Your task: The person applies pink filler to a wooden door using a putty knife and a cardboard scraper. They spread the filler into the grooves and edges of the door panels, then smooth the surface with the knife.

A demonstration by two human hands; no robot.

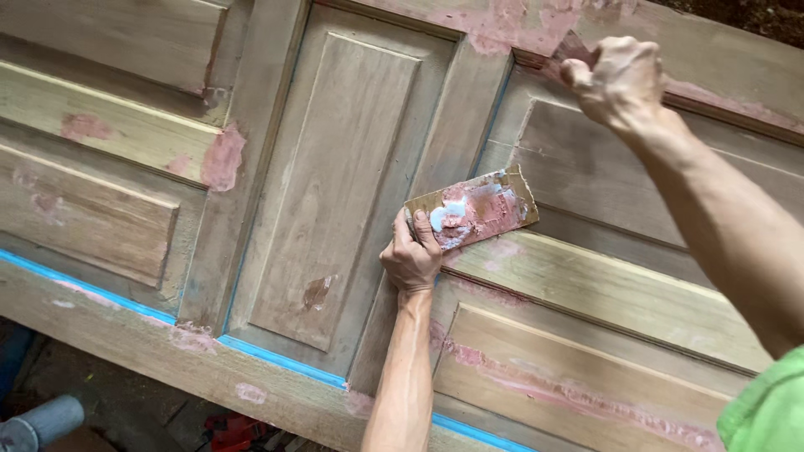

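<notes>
My left hand (410, 255) grips the near corner of a small flat board (473, 209) smeared with pink and white filler, held over a panelled wooden door (335, 167). My right hand (615, 77) is closed on a small scraper (572, 48), pressing its blade into the groove at the top of the upper right panel. Pink filler patches (222, 157) dot the door's joints and mouldings.
Blue tape (280, 356) runs along the door's lower frame edge. Below the door lie a grey cylindrical object (42, 423) and something red (234, 431) on the dark floor. A green sleeve (770, 410) shows at the lower right.
</notes>
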